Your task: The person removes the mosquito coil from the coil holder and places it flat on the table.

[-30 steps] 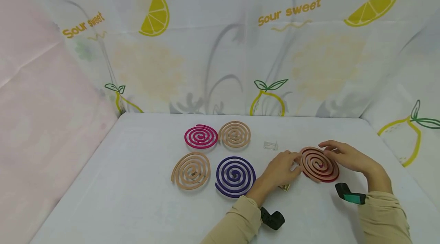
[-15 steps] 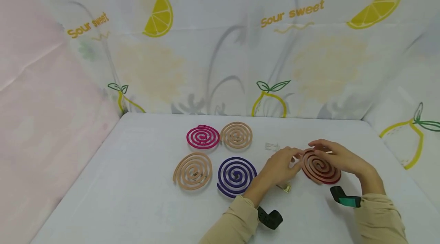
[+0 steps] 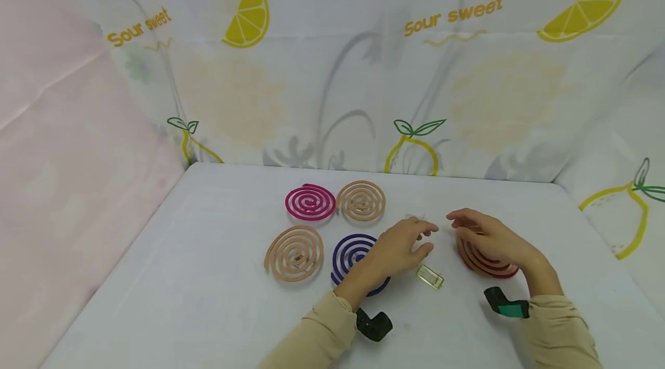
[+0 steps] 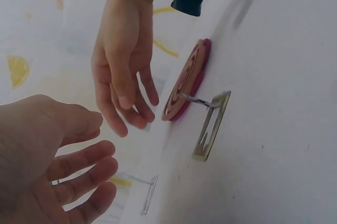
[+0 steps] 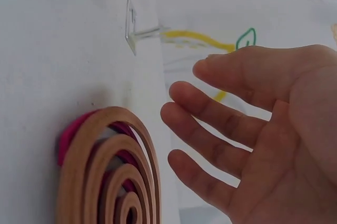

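Note:
On the white table's right side, a tan mosquito coil (image 3: 471, 262) lies on a magenta-red one (image 5: 64, 138), nearly aligned. My right hand (image 3: 490, 237) hovers over the pair, fingers loosely bent, holding nothing; it hides much of the coils in the head view. My left hand (image 3: 397, 249) is raised to their left, thumb and fingers apart and nothing in them, partly covering a dark blue coil (image 3: 358, 257). A gold metal coil stand (image 3: 438, 282) with an upright prong lies between the hands. Behind my left fingertips is a silver stand (image 4: 149, 195), mostly hidden in the head view.
Left of my hands, a pink coil (image 3: 310, 202) and a tan coil (image 3: 361, 200) sit side by side at the back. Another tan coil (image 3: 294, 253) is in front of them. A patterned cloth (image 3: 312, 69) hangs behind the table (image 3: 208, 271).
My left hand has let go of the stacked coils and moved left, uncovering the gold stand. My right hand has shifted left over the stack, its fingers now off the edge.

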{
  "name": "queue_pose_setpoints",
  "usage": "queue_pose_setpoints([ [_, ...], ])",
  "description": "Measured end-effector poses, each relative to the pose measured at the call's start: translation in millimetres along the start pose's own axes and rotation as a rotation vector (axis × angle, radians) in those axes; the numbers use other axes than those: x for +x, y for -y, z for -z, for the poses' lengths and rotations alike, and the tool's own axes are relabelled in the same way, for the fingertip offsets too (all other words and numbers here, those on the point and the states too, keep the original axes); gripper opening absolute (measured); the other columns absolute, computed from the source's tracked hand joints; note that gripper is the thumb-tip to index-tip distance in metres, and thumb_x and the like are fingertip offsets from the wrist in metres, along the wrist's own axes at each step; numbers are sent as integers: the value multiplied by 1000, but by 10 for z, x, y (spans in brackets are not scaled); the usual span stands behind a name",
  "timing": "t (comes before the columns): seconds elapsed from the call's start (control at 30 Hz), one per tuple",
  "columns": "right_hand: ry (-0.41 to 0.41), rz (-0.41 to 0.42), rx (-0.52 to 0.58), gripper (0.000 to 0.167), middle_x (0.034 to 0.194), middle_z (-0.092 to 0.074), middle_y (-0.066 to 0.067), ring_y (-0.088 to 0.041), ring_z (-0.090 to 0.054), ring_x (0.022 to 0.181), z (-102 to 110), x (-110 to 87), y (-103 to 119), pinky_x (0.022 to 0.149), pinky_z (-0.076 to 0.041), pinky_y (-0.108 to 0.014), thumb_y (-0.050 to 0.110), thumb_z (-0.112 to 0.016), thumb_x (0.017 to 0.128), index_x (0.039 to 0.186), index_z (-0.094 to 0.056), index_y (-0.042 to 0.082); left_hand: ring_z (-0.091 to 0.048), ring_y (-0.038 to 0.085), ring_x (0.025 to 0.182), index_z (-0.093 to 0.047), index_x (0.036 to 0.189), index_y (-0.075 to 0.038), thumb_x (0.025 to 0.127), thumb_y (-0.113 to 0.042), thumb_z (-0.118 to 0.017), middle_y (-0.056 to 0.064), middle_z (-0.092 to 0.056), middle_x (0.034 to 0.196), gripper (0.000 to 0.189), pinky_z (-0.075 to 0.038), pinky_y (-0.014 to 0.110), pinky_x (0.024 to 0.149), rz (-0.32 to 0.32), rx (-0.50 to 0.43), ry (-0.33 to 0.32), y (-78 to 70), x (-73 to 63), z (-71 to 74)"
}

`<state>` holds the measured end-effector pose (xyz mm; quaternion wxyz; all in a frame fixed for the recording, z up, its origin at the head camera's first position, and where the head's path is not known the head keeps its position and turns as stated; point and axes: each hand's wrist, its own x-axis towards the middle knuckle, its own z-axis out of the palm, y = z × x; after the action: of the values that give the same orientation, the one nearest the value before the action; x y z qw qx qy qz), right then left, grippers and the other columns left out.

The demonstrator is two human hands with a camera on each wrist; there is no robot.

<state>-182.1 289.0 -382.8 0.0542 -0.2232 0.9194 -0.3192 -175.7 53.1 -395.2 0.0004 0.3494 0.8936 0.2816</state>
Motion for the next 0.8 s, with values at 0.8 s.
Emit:
queue_pose_setpoints([
  [0.8,1,48,-42,32,114,-64,-5,-18,-60,105,-300,144,180,89,-49,-47,21,-55,96,127,-54,12,-58,13,105,-55,129,-15,95,-22,-55,1,-60,117,35,-49,23,84,-2,29,21,365,-346,293],
])
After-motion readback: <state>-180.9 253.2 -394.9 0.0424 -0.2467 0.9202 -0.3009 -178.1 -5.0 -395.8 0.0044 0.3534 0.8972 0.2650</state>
